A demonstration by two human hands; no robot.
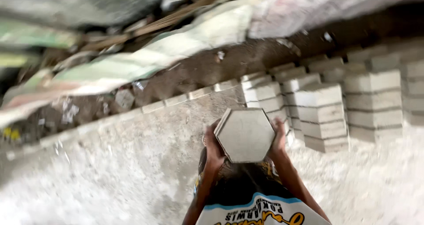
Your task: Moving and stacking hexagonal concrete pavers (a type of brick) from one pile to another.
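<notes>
**Hexagonal block clamped between both hands, stacks ahead and to the right**

The grey hexagonal concrete block (245, 134) sits between the two hands, held out in front of the person's body above the pale concrete floor (132, 172). Its broad six-sided face is turned up toward the camera, and one thick side edge shows along its left. It has no marked long axis; it is about as wide as it is tall, with flat sides at top and bottom and a corner pointing out to each hand.

The left hand (213, 146) presses against the block's left side, fingers wrapped over the edge near that corner. The right hand (278, 139) presses against the opposite side in the same way. Both hands are closed on the block, squeezing it from either side, and neither is nearer to it than the other.

Beyond the right hand, further out and to its right, stand stacks of similar grey blocks (320, 117), several layers high; they are close to that hand but not touching it or the held block. A single row of blocks (176, 100) runs away past the left hand, edging the floor. Behind it lies dark earth with scattered litter (126, 98) and crumpled sacking (145, 57).
</notes>
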